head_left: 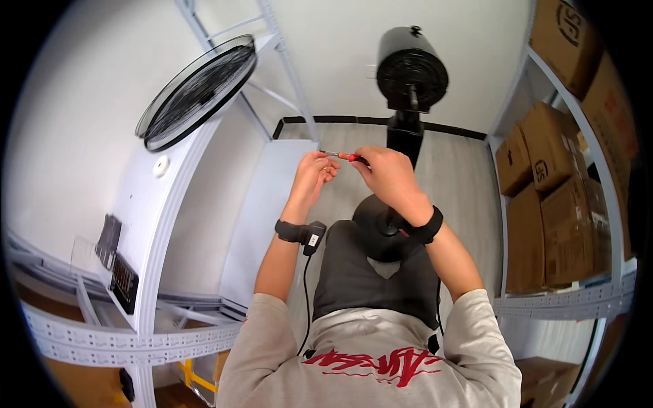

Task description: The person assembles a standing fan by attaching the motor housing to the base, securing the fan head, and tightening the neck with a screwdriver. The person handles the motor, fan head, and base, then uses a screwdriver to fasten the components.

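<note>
My right hand [393,178] is closed round the black and red handle of a small screwdriver [345,157], which lies level between my hands. At its other end, the fingertips of my left hand [313,178] pinch the thin metal shaft near the tip; whether a small bit is there is too small to tell. Beyond my right hand stands a black fan motor housing [411,68] on a dark post [405,136], with no grille or blades on it. Its round black base [371,221] is on the floor by my legs, partly behind my right forearm.
On the white shelf [178,183] at left lie a black fan grille [201,95], a white round cap [160,166], a dark pouch [109,232] and a black bit case [124,282]. Cardboard boxes [551,163] fill the rack at right. A cable [306,292] hangs from my left wrist strap.
</note>
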Demonstrator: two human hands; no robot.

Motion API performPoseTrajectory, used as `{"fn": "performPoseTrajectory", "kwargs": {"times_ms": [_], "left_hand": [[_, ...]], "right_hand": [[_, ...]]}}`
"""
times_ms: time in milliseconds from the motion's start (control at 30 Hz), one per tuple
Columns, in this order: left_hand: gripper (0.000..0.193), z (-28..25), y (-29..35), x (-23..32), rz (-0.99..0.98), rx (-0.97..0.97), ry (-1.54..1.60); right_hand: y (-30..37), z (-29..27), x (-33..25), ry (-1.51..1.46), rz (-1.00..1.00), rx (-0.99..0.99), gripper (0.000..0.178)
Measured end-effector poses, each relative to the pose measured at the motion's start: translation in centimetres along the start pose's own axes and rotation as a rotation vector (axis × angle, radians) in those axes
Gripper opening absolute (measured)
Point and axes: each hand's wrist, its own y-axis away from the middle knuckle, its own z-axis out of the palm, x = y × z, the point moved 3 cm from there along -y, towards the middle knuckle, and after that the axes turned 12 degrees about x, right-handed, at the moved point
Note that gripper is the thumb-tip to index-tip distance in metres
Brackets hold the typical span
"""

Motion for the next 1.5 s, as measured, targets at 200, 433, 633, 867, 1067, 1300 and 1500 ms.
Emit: {"fn": "performPoseTrajectory", "kwargs": {"times_ms": [200, 433, 633, 867, 1067, 1300, 1500], "left_hand": [[0.014, 7.6, -1.5, -4.7, -0.152, -0.23, 0.242], [0.027, 10.7, -0.8, -6.9, -0.212, -0.2, 0.361], [0.031, 10.9, -1.1, -7.3, -0.191, -0.311, 0.43], [0.027, 8.7, -2.2, -8.0, -0.23, -0.197, 0.436], [0.021, 7.5, -1.6, -8.1, -0.248, -0.263, 0.387], [0.025, 6.9, -1.1, -7.9, -0.244, -0.318, 0.092], [0.022, 8.6, -2.4, -9.7, -0.34, -0.385, 0.014]], "right_hand": [[3.0, -5.6, 4.7, 0.094, 0.149, 0.106, 0.012], [5.2, -7.6, 6.3, 0.101, 0.306, 0.101, 0.017], [5.8, -7.0, 7.2, 0.103, 0.375, 0.102, 0.019], [5.3, -6.5, 6.8, 0.123, 0.342, 0.038, 0.019], [6.4, -6.0, 6.9, 0.093, 0.343, -0.02, 0.019], [6.9, -7.3, 6.3, 0.191, 0.371, -0.124, 0.02], [7.6, -7.4, 8.7, 0.089, 0.397, -0.095, 0.022]]}}
